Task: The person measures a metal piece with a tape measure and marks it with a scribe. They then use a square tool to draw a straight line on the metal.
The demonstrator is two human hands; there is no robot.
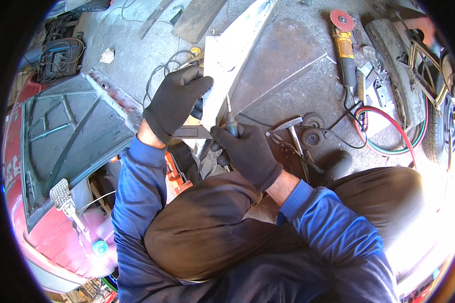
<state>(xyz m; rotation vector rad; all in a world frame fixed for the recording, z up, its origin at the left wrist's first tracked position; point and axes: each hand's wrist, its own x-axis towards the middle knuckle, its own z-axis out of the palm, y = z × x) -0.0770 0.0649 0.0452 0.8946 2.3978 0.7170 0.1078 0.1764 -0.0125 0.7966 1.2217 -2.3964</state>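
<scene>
My left hand [176, 103], in a black knit glove, is closed on the left edge of a long white sheet-metal piece [232, 48]. The thumb lies on its face; the other fingers are partly hidden behind it. My gloved right hand [250, 151] grips a screwdriver-like tool with a blue-grey handle [231, 124]. Its thin shaft points up along the sheet's right edge; I cannot tell whether the tip touches it. Between my hands, a flat grey metal bar [191, 132] runs crosswise at the sheet's lower end.
Beyond the sheet lies a brown steel plate [283, 58]. To the right are an angle grinder [344, 48], a hammer [294, 134], round discs [312, 136], red and green hoses [389, 115] and a scissor jack [423, 70]. A dark vehicle panel [60, 131] stands left.
</scene>
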